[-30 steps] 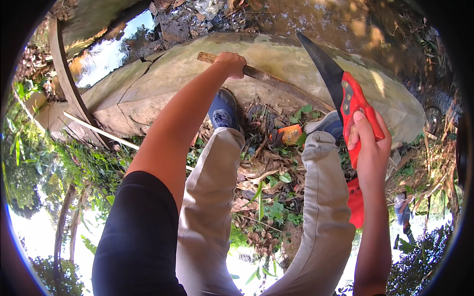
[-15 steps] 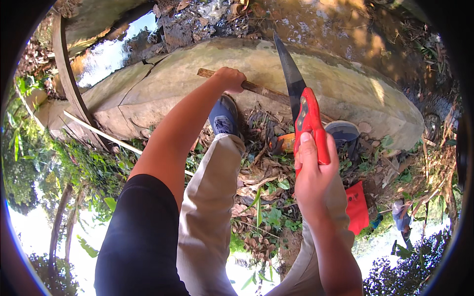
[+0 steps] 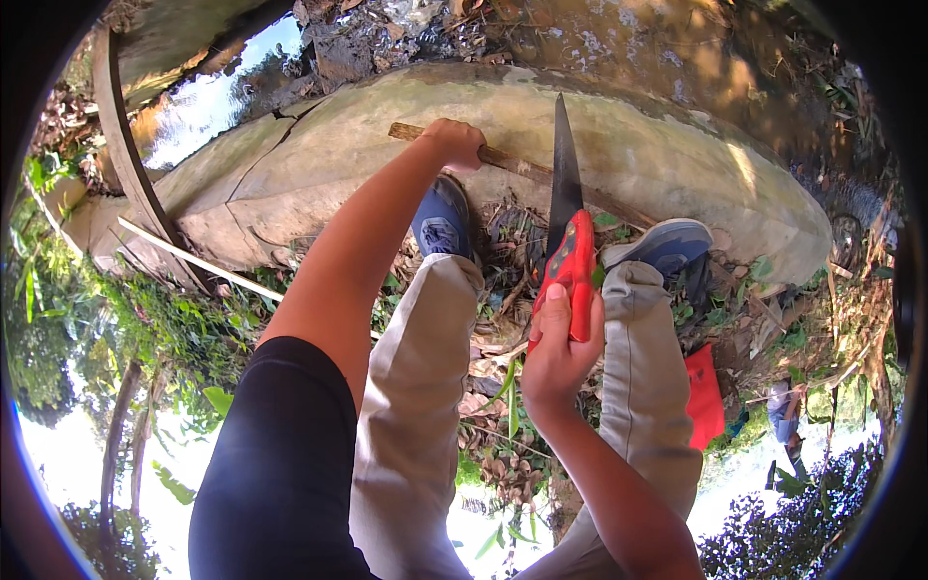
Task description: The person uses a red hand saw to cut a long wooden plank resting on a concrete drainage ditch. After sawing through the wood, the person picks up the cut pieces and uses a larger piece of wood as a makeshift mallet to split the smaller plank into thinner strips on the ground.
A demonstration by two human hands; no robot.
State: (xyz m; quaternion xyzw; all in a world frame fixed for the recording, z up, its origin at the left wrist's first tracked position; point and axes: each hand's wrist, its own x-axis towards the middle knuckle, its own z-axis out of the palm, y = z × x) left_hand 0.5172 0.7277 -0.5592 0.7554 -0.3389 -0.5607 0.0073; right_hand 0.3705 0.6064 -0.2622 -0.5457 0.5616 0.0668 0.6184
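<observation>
My left hand (image 3: 452, 145) is closed around a brown wooden stick (image 3: 522, 168) near its left end, a short stub poking out past the fist. The stick slants down to the right across a low concrete ledge (image 3: 338, 159), toward my right shoe (image 3: 667, 244). A pruning saw (image 3: 577, 261) with a red handle is gripped in my right hand (image 3: 561, 353), thumb along the handle. Its dark, tapering blade points away from me and crosses over the stick. Whether the teeth touch the wood I cannot tell.
Muddy ground and water (image 3: 198, 106) lie beyond the ledge. A plank (image 3: 126, 145) leans at the left, near a pale thin stick (image 3: 198, 259). Dry leaves and plants cover the ground around my feet. A red cloth-like piece (image 3: 706, 396) lies right; a person (image 3: 785, 416) stands farther off.
My right hand has drawn the saw back toward me and left, its blade now more upright across the stick. My right foot shows farther up and clearer. The left hand keeps its hold.
</observation>
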